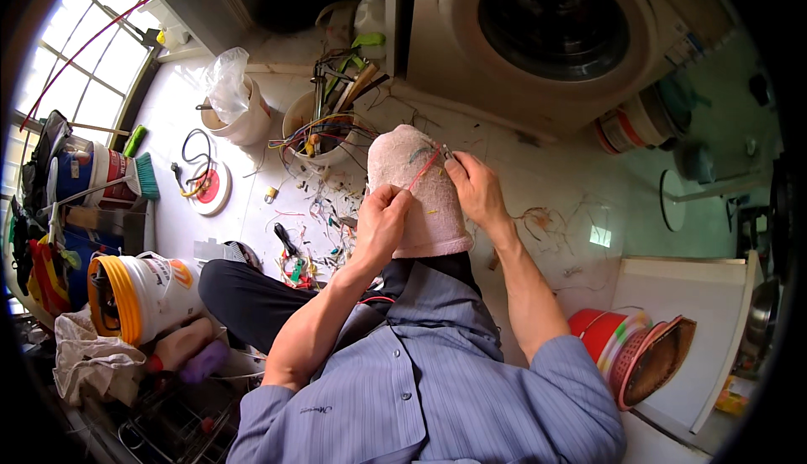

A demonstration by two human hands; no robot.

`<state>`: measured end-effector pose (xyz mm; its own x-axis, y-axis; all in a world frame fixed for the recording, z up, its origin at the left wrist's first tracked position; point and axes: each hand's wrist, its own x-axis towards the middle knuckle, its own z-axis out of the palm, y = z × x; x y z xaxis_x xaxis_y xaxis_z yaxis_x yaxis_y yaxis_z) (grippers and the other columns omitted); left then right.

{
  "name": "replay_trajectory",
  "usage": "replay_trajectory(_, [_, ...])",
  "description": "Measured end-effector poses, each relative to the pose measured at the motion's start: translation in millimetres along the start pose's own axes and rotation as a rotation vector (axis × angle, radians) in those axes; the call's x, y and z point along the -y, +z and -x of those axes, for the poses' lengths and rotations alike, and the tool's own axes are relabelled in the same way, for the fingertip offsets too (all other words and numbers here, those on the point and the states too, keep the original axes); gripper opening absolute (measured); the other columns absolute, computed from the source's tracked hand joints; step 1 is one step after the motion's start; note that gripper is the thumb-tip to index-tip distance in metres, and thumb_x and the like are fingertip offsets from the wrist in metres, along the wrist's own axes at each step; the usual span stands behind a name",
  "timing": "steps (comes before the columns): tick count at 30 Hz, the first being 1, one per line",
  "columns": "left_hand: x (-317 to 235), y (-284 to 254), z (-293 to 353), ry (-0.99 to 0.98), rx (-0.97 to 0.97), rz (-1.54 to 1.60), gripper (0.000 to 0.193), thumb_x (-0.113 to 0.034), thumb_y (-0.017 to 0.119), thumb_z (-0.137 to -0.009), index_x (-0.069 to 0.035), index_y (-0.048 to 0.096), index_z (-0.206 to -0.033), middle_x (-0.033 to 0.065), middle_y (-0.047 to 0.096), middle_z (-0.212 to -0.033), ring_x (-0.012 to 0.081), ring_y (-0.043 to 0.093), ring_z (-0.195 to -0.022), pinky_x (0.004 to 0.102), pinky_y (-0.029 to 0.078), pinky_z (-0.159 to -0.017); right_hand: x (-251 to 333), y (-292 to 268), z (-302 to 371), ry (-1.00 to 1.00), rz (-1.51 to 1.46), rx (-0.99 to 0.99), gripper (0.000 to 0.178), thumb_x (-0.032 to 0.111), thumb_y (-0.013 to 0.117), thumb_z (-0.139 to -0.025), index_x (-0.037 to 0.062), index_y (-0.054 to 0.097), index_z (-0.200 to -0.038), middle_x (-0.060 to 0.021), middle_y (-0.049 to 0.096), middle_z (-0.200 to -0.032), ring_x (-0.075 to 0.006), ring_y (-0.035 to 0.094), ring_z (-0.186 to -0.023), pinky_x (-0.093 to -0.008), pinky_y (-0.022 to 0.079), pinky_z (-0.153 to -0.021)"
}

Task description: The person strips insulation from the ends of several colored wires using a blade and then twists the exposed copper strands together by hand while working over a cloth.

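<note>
A thin red wire (427,167) runs slantwise between my two hands, above a pink cloth-covered pad (414,227) in front of me. My left hand (384,217) is closed in a pinch on the wire's near end. At the far end, my right hand (478,187) pinches too, with a small dark bit at its fingertips that is too small to make out. Beyond the pad stands a white bucket (344,158) with bundled coloured wires (315,132), sticks and rods in it. Wire scraps (332,212) litter the floor left of the pad.
A washing machine (437,52) stands ahead. A second white bucket (245,128) holds a plastic bag. On the left are a round white-and-red disc (210,189), a broom (145,176) and a white bucket with yellow hose (160,294). A red bucket (598,334) sits at right.
</note>
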<state>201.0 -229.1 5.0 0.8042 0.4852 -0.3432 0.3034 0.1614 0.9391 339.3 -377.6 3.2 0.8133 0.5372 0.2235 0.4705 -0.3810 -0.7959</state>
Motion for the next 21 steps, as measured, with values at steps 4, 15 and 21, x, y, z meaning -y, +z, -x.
replay_trajectory(4, [-7.6,0.8,-5.2,-0.009,-0.021,0.05,0.022,-0.019,0.061,-0.095,0.0,0.064,-0.084,-0.0011,0.054,-0.063,0.0072,0.047,-0.054,0.0245,0.035,-0.048,13.5,3.4,19.0,-0.076,0.057,-0.054,0.038,0.032,0.059,-0.1,0.0035,0.062,-0.126,-0.0231,0.067,-0.113,-0.0441,0.067,-0.095,-0.0473,0.054,-0.08])
replay_trajectory(15, [2.2,-2.4,-31.6,0.086,-0.143,-0.316,0.027,-0.023,0.062,-0.091,0.002,0.07,-0.093,0.0153,0.069,-0.076,0.0244,0.066,-0.069,0.0369,0.052,-0.066,37.0,30.3,18.4,-0.209,0.239,0.054,0.032,0.023,0.072,-0.089,0.012,0.07,-0.119,-0.0096,0.06,-0.095,-0.0318,0.067,-0.076,-0.0425,0.055,-0.065])
replay_trajectory(21, [3.6,-4.7,-29.3,0.176,-0.138,-0.424,0.025,-0.023,0.062,-0.092,0.0,0.07,-0.096,0.02,0.071,-0.082,0.0338,0.069,-0.077,0.0412,0.054,-0.072,32.7,34.7,13.9,-0.243,0.268,0.043,0.028,0.021,0.072,-0.088,0.011,0.073,-0.115,-0.0098,0.061,-0.093,-0.031,0.067,-0.074,-0.0422,0.055,-0.064])
